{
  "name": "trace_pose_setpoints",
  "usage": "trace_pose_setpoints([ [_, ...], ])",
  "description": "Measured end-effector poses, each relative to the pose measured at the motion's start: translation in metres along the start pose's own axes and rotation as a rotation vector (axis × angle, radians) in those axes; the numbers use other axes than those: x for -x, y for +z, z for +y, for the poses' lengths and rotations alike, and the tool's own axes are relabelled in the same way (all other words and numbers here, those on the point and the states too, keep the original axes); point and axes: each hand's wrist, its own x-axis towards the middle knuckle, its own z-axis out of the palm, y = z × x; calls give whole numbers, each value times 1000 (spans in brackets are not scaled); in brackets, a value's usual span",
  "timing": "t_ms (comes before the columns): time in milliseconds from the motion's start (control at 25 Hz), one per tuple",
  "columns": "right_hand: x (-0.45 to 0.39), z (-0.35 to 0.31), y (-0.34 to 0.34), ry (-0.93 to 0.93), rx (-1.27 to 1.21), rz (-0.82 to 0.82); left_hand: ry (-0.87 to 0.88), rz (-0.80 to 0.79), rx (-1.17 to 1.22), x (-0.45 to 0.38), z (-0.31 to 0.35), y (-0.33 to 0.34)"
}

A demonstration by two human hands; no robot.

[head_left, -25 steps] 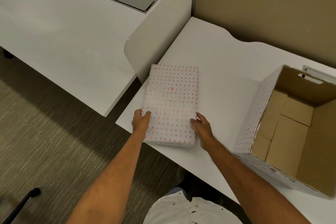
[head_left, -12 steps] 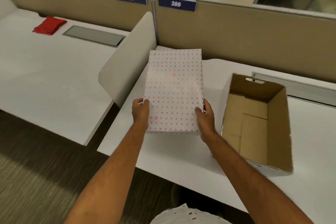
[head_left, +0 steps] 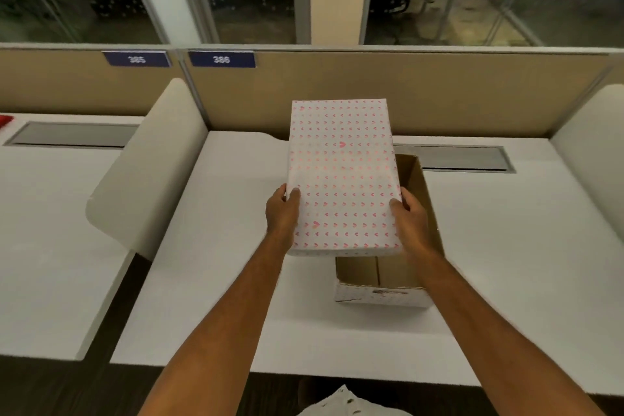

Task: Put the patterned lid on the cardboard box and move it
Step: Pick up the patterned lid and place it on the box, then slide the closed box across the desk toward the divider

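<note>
The patterned lid (head_left: 341, 176) (pink hearts on white) is gripped at its long sides by the left hand (head_left: 283, 213) and right hand (head_left: 412, 219), held above the open cardboard box (head_left: 385, 294) on the desk (head_left: 216, 280), covering most of it.

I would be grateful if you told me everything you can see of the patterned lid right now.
The patterned lid is a long, shallow rectangle, apparently wrapped in white paper printed with rows of small pink hearts. It is held in the air over the open cardboard box, hiding most of the opening but offset to the left and not seated. Its long axis runs away from the person. The left hand grips its left edge and the right hand its right edge, both near the close end, thumbs on top. Its underside is hidden.
</note>
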Motion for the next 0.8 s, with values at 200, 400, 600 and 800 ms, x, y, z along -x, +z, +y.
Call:
trace_pose_setpoints([
  [200,-1,31,-61,34,32,117,-34,-91,-31,23,-17,62],
  [400,-3,63,-89,63,87,161,-70,-88,-78,34,-38,86],
  [600,-9,86,-87,47,231,203,-76,-40,-107,34,-56,91],
  [800,-22,101,-91,70,349,220,-107,-42,-123,36,-67,96],
])
